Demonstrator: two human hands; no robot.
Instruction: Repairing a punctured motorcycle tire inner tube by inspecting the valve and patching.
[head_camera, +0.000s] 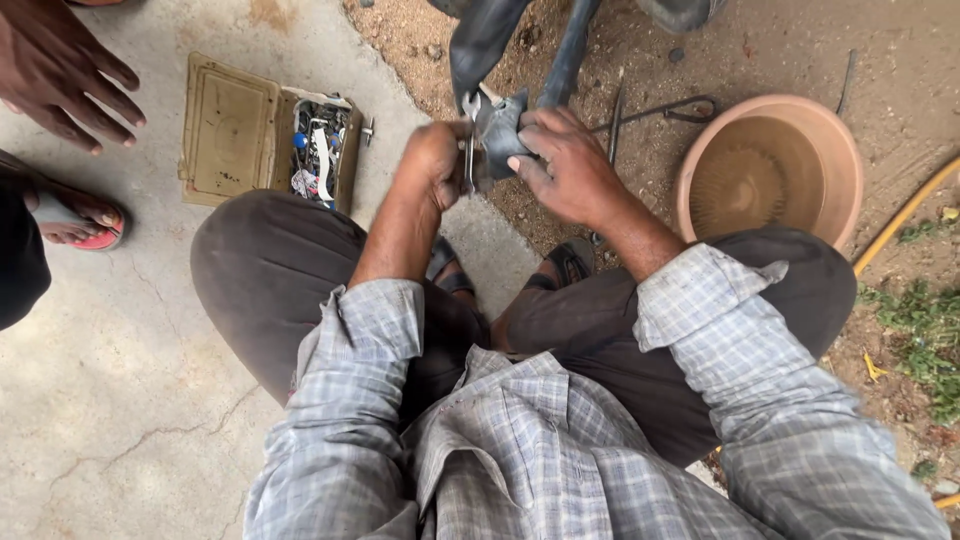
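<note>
I squat over the ground with both arms stretched forward. My left hand is closed around a small metal spanner, its open jaw pointing up. My right hand grips a dark metal part at the lower end of a dark bicycle frame tube. The spanner lies against that part, between my two hands. A dark mudguard or tyre piece rises beside the tube.
An open tan toolbox with several small tools lies on the concrete at upper left. Another person's hand and sandalled foot are at far left. A terracotta bowl sits right, with a yellow hose beyond.
</note>
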